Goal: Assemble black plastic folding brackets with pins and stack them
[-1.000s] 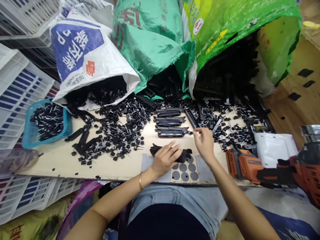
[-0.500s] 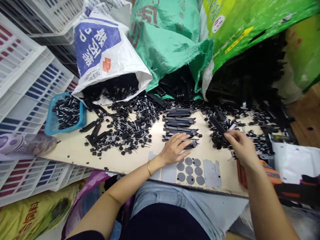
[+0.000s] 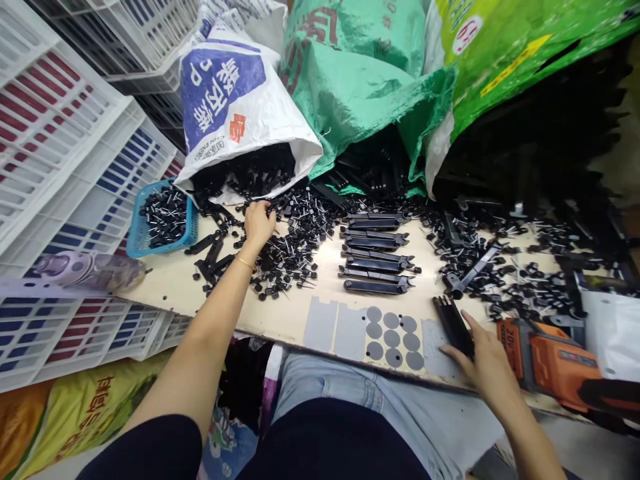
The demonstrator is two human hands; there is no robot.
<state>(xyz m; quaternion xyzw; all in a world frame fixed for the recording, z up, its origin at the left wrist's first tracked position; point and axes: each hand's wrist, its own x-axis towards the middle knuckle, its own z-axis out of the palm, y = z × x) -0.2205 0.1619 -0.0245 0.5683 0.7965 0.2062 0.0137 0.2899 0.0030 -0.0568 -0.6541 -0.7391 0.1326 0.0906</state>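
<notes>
My left hand [image 3: 260,223] reaches into small black parts at the mouth of the white sack [image 3: 250,100]; its fingertips are partly hidden among them. My right hand [image 3: 477,353] is closed on a long black part [image 3: 454,325] with prongs at one end, above the table's front edge. Between my hands, several long black assemblies [image 3: 377,262] lie stacked in a column. Loose black pieces with metal pins [image 3: 287,260] are heaped left of that column. A dark bar [image 3: 477,270] lies on the right-hand pile.
A blue basket [image 3: 191,223] of pinned parts stands at the left, beside white crates [image 3: 135,147] and a clear bottle [image 3: 107,272]. Green sacks [image 3: 350,87] stand behind. Grey discs and rectangles [image 3: 320,323] mark the front edge. An orange power tool [image 3: 560,363] lies at the right.
My left hand has left the column and moved to the parts by the white sack. My right hand has come back toward the front edge with a black part. The view has shifted.
</notes>
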